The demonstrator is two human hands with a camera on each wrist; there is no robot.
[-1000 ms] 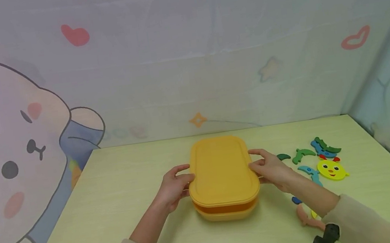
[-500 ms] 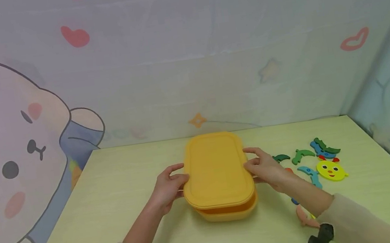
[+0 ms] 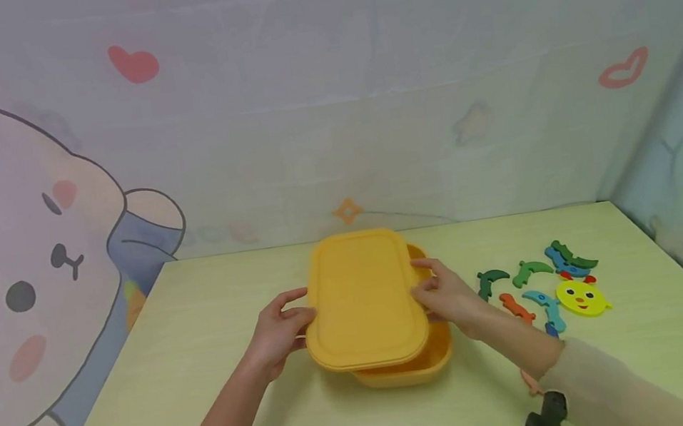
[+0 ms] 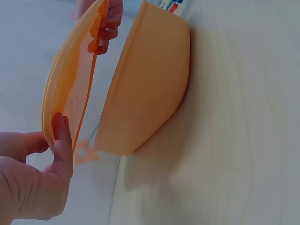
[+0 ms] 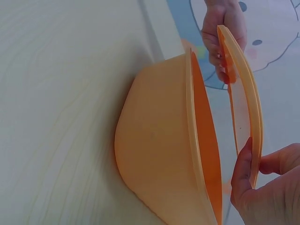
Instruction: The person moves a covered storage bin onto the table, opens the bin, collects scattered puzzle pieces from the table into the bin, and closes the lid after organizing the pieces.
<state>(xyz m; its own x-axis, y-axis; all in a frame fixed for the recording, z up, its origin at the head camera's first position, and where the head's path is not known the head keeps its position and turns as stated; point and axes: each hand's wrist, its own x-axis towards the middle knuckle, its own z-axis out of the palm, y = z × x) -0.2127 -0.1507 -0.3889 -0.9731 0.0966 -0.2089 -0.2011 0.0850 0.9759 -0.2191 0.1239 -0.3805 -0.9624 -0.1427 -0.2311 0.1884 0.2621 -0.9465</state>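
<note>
While left hand point(image 3: 276, 333) and right hand point(image 3: 451, 297) pinch opposite long edges of the yellow lid point(image 3: 362, 300), lower centre, long axis up-frame, the yellow box point(image 3: 405, 376) sits below, apart, offset rightward, nearer right hand, on the desk point(image 3: 156, 381).

Smooth plastic lid point(image 3: 362, 300) and box point(image 5: 154, 126)

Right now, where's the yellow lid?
Head view, centre: the lid is held between left hand and right hand, above the box, overhanging its left side.
</note>
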